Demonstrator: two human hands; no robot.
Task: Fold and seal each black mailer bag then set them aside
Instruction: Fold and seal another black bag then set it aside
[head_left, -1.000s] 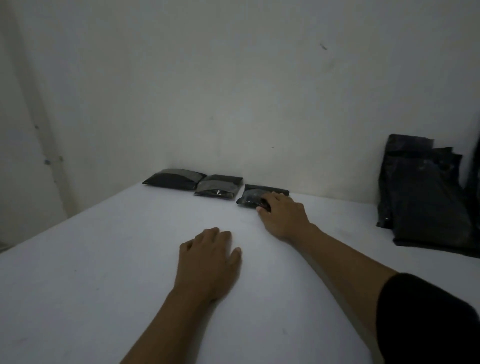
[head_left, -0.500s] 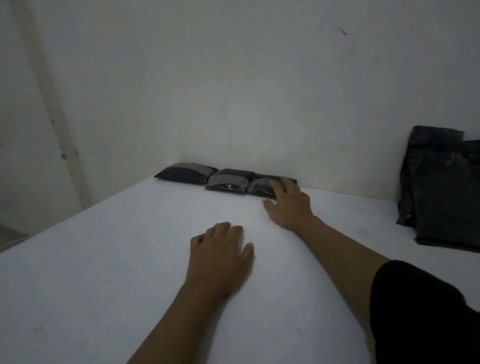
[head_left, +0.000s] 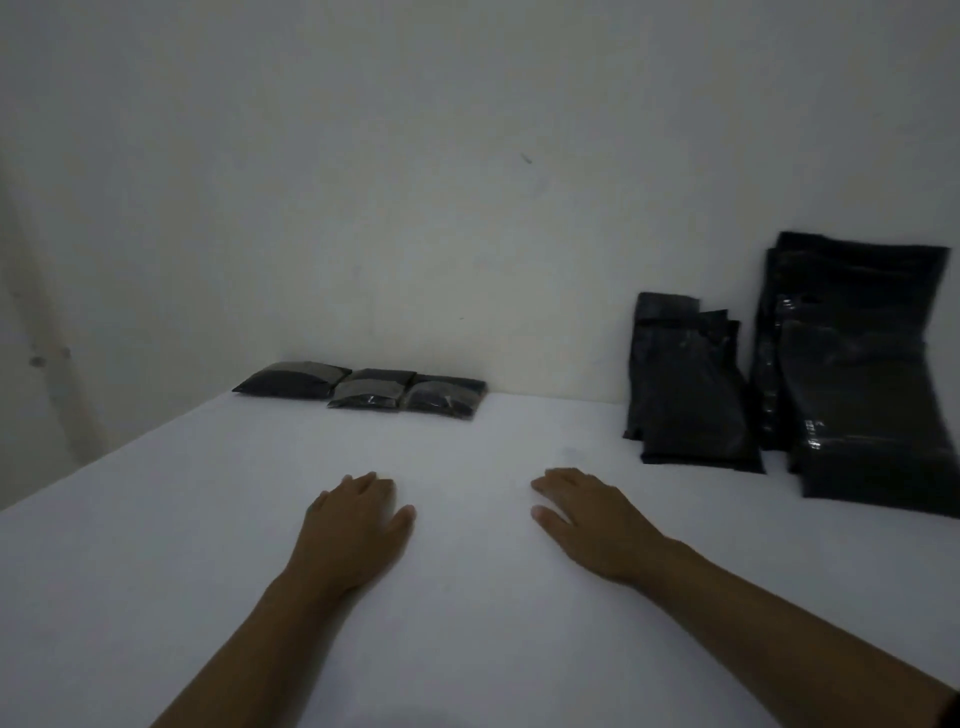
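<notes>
Over on the right against the wall you've got the unfolded mailer bags (head_left: 696, 384) leaning in stacks, so grab just the front one and slide it flat before folding. Three sealed bags (head_left: 363, 387) sit in a row at the back. Your left hand (head_left: 353, 525) and right hand (head_left: 597, 519) both lie flat and empty on the tabletop (head_left: 156, 571).

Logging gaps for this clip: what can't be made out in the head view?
- Seals on the three folded bags: too small and dim.
- How many bags the leaning stacks hold: they overlap, black on black.
- Right stack: its far side is motion-blurred near the frame edge.
- Left hand and right hand: palms face down, undersides hidden.
</notes>
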